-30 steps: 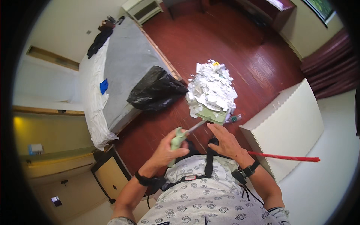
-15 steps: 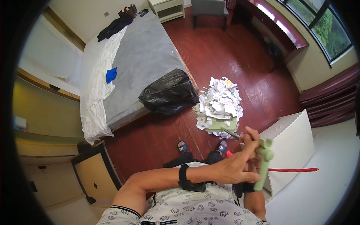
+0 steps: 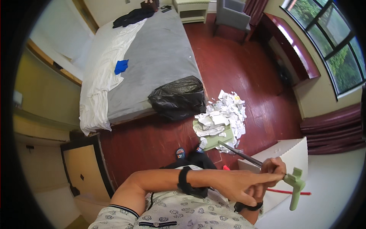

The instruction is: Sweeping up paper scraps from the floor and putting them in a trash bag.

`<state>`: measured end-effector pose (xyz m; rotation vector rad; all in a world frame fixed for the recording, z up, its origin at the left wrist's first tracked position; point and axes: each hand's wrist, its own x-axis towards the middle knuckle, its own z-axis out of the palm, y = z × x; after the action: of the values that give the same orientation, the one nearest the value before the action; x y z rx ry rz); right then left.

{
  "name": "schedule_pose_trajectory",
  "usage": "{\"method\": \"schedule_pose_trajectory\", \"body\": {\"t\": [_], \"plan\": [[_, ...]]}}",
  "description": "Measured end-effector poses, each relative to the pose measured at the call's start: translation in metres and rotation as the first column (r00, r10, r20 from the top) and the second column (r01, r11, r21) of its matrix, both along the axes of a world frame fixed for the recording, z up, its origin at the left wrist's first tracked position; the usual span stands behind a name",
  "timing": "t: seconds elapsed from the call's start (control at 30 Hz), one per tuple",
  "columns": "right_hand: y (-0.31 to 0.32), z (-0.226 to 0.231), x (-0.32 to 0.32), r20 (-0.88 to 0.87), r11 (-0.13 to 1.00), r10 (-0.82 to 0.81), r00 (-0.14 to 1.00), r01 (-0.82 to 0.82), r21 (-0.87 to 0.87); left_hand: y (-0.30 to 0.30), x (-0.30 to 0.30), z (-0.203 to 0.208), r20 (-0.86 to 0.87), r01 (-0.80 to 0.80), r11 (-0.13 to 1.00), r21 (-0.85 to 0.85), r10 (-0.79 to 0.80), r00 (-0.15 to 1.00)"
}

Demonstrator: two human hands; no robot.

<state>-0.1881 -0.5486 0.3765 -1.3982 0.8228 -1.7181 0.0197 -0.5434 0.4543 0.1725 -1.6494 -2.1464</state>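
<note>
A pale green long-handled dustpan [image 3: 225, 134] rests on the floor with torn white paper [image 3: 213, 121] on its pan, against a larger heap of paper scraps. Its dark pole slants up to a green grip [image 3: 295, 187]. My right hand [image 3: 274, 166] is wrapped around the pole just below that grip. My left arm crosses in front of me, and my left hand [image 3: 242, 187] is beside the pole with fingers apart, its index fingertip near the grip's base. A thin red rod [image 3: 291, 192] passes behind my hands; whether either holds it is hidden.
A black plastic bag [image 3: 179, 97] sits at the corner of the grey bed [image 3: 160, 49]. A white box-shaped piece [image 3: 289, 150] stands at the right near a wall. Farther off are a grey chair [image 3: 232, 17] and a dark red desk [image 3: 293, 45] under the window.
The dustpan has shifted slightly left and nearer, with paper now lying on its pan. Its grip has moved right and lower. My left hand has loosened from the pole.
</note>
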Motion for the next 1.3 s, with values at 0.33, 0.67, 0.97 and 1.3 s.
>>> {"method": "schedule_pose_trajectory", "body": {"t": [0.33,0.67,0.97,1.3], "plan": [[-0.063,0.043,-0.029,0.05,0.975,0.173,0.984,-0.164,-0.152,-0.031,0.142,-0.143,0.501,-0.722,0.691,0.044,0.61,0.614],[-0.101,0.081,0.007,0.049,0.982,0.17,0.984,-0.165,-0.09,-0.069,0.298,-0.327,0.792,-0.952,0.162,-0.262,0.6,-0.116],[-0.128,0.1,0.103,0.01,0.995,0.091,0.996,-0.09,-0.034,-0.158,0.322,-0.357,0.524,-0.728,0.195,-0.658,0.813,-0.255],[-0.125,0.123,0.152,0.08,0.993,0.0,0.997,0.01,-0.119,-0.175,0.172,-0.163,0.239,-0.374,0.677,-0.634,0.631,0.738]]}}
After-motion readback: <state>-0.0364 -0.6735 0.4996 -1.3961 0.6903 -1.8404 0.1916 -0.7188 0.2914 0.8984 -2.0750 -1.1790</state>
